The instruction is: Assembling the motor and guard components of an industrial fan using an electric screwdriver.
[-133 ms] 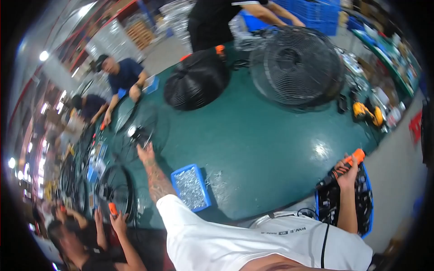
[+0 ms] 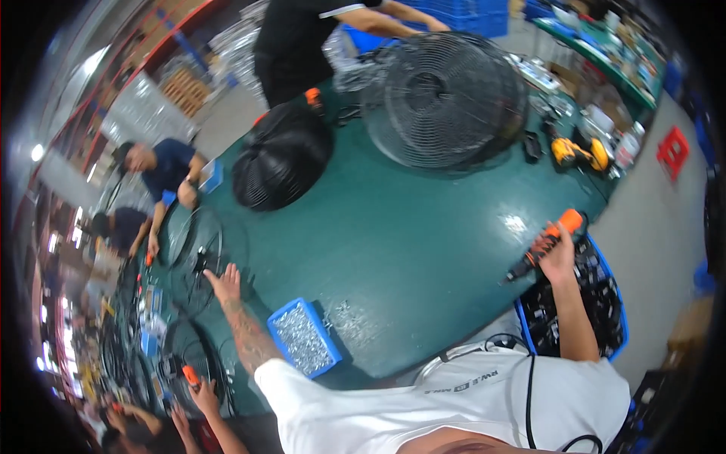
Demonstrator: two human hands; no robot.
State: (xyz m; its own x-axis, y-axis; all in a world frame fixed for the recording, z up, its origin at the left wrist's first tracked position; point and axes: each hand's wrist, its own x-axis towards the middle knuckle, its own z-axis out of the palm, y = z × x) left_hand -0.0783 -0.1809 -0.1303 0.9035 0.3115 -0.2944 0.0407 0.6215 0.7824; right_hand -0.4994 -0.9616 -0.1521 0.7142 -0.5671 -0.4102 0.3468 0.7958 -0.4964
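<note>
My left hand [image 2: 225, 286] reaches out over the left part of the table, fingers stretched and apart, nothing in its grasp. Just beyond its fingertips lies a round wire fan guard [image 2: 178, 291] with a dark motor [image 2: 203, 259] at its middle; whether I touch it I cannot tell. My right hand [image 2: 558, 256] is wrapped round an orange and black electric screwdriver [image 2: 569, 221], its tip pointing down and left over the table edge. Beside my left forearm stands a blue tray [image 2: 335, 356] full of small shiny screws [image 2: 301, 337].
Below my right hand is a blue bin [image 2: 622, 333] of black parts. Stacked fan guards [image 2: 442, 98] and a black fan guard bundle [image 2: 283, 155] occupy the far side. A yellow drill [image 2: 571, 153] lies far right. Co-workers stand at the left and far sides; loose screws [image 2: 355, 321] lie beside the tray.
The whole view has swung, so the table's things sit farther left. My left hand has come away from the motor and its fingers have spread. The screwdriver stays in my right hand.
</note>
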